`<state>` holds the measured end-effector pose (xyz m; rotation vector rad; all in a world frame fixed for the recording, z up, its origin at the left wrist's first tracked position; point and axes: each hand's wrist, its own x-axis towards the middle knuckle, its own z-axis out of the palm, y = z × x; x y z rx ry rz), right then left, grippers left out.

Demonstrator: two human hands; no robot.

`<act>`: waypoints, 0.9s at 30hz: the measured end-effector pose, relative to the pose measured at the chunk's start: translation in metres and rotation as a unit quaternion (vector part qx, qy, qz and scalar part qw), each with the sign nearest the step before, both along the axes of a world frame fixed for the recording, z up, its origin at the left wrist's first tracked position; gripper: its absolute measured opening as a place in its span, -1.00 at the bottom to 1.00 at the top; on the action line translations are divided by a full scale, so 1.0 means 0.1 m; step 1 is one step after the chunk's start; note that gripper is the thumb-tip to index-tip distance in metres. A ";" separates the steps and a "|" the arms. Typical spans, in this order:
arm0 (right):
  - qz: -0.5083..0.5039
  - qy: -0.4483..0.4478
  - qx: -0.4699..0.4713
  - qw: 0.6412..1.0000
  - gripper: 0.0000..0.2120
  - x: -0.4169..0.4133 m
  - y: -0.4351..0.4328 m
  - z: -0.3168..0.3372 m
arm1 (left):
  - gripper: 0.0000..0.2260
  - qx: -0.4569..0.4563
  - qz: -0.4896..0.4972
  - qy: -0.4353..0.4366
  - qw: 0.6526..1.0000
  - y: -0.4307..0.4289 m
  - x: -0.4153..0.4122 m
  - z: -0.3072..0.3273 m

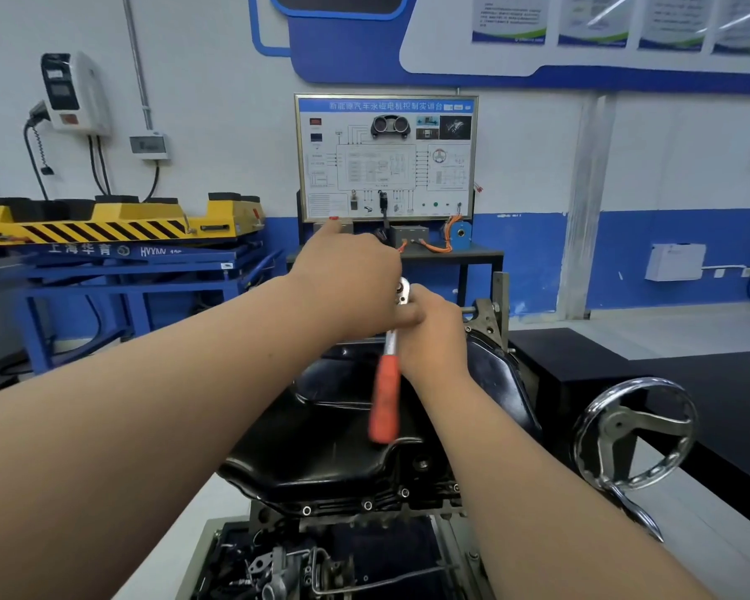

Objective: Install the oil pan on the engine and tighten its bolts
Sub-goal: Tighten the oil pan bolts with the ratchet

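A black oil pan [334, 443] lies upside-up on the engine [321, 556], with bolts [367, 505] showing along its near flange. A ratchet wrench with an orange handle [385, 400] stands over the pan's far end, its silver head [403, 292] up between my hands. My left hand [347, 283] curls over the ratchet head, index finger pointing up. My right hand [434, 335] grips the silver shaft just below the head. The socket and the bolt under the wrench are hidden.
A chrome handwheel [633, 435] of the engine stand sits at the right. A black platform [602, 365] lies behind it. Farther back stand a training panel on a table [386, 158] and a blue and yellow lift table [118, 236] at the left.
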<state>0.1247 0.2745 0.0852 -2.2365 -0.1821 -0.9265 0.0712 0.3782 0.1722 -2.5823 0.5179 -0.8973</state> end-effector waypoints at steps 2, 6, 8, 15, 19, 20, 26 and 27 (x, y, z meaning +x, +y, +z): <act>-0.006 0.007 0.002 1.000 -0.78 0.01 0.00 0.00 | -0.58 -0.022 0.000 0.009 1.000 -0.05 -0.01 -0.01; 0.024 -0.021 0.066 0.997 -0.89 0.00 0.02 -0.02 | -0.88 0.053 -0.024 -0.001 0.998 -0.09 -0.01 0.05; 0.041 -0.033 0.069 0.996 -0.92 -0.01 0.03 -0.02 | -0.72 0.079 -0.023 -0.012 0.997 -0.05 0.01 0.06; 0.016 -0.031 0.038 0.999 -0.85 0.03 0.00 -0.04 | -0.74 0.025 -0.015 -0.006 1.000 -0.01 0.00 0.02; -0.018 -0.013 0.006 1.000 -0.83 0.06 -0.01 -0.02 | -0.59 -0.041 -0.014 -0.027 0.999 -0.05 -0.01 -0.02; -0.019 -0.016 0.018 1.000 -0.79 0.05 0.00 -0.02 | -0.61 -0.044 -0.012 -0.032 0.998 -0.07 -0.02 -0.02; 0.033 -0.019 0.058 0.998 -0.90 -0.03 0.03 -0.01 | -0.80 0.016 -0.001 -0.001 1.000 -0.13 -0.05 0.03; 0.041 -0.024 0.052 0.997 -0.95 -0.03 0.03 -0.01 | -0.91 0.041 -0.011 -0.004 0.999 -0.11 -0.05 0.05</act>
